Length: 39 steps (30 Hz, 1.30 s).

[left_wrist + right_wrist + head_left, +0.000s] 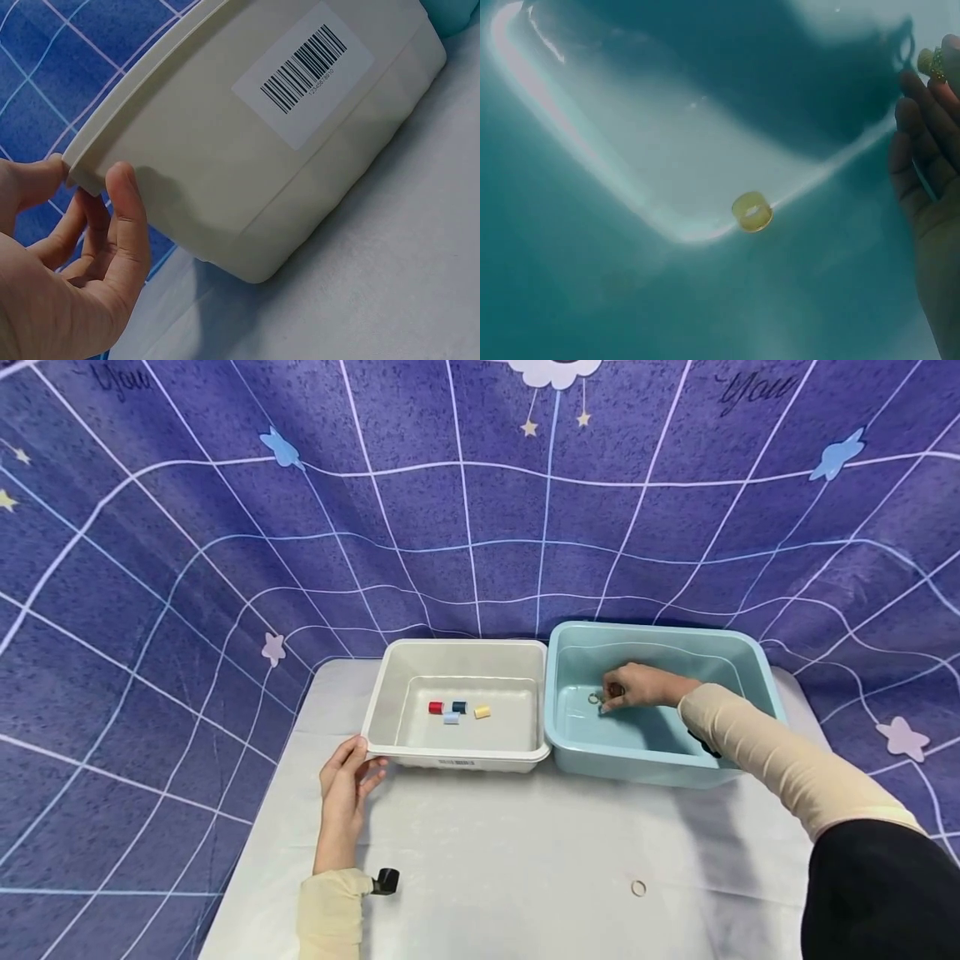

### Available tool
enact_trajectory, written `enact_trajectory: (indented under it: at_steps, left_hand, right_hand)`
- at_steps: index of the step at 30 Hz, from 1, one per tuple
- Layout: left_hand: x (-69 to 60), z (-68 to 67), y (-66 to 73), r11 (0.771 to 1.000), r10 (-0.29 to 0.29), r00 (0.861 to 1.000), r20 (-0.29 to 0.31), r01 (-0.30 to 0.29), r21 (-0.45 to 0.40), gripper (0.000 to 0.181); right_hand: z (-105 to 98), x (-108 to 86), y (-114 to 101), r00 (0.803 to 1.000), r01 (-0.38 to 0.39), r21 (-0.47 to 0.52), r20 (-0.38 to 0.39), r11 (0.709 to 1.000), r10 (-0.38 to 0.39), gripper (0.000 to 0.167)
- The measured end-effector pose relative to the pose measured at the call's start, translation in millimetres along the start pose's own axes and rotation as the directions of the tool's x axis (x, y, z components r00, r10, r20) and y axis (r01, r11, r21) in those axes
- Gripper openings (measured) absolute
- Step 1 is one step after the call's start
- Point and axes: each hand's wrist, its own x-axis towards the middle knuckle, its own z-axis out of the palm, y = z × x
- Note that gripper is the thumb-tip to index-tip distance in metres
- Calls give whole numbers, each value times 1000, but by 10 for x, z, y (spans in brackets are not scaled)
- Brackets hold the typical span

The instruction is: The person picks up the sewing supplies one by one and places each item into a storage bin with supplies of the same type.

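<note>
My left hand (347,785) pinches the front left corner of the white plastic bin (457,751), thumb on the rim and fingers beneath it. Inside that bin lie several thread spools: red (436,707), navy (459,707), light blue (451,718) and yellow (482,712). Reaching down into the blue-green bin (645,758), my right hand (636,685) pinches a gold ring (931,64) with a textured surface at its fingertips. A second, smooth gold ring (751,211) rests in the same bin, apart from the hand.
Another ring (638,888) lies on the white tabletop (495,852), in front of the bins. The two bins stand side by side against a blue curtain (510,527). A barcode label (304,75) is on the white bin's front wall.
</note>
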Motion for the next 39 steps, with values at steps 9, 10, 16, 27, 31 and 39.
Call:
enact_trajectory:
  at_steps: [9,10,16,27,31,39]
  left_hand:
    - [-32,39,21,1000,0,1000,6,-1,20,41]
    - [-35,42,23,1000,0,1000,3,0,24,41]
    - [-31,47,20,1000,-4,1000,-5,4,27,43]
    - [-17,45,-5,1000,-6,1000,0,6,20,43]
    - [-11,45,2,1000,0,1000,-2,0,26,45]
    - [-9,31,27,999,-11,1000,-27,12,30,30]
  right_hand:
    - [40,-33,140,1000,-24,-32,15,999,24,21]
    - [46,-30,154,1000,-25,-32,12,999,25,21]
    - [80,-41,204,1000,-10,-41,4,999,10,22]
    - [104,-84,245,999,50,-120,1,991,-50,23]
    - [96,-39,243,999,37,-145,27,989,-34,24]
    - [50,8,231,1000,17,-122,24,992,-14,26]
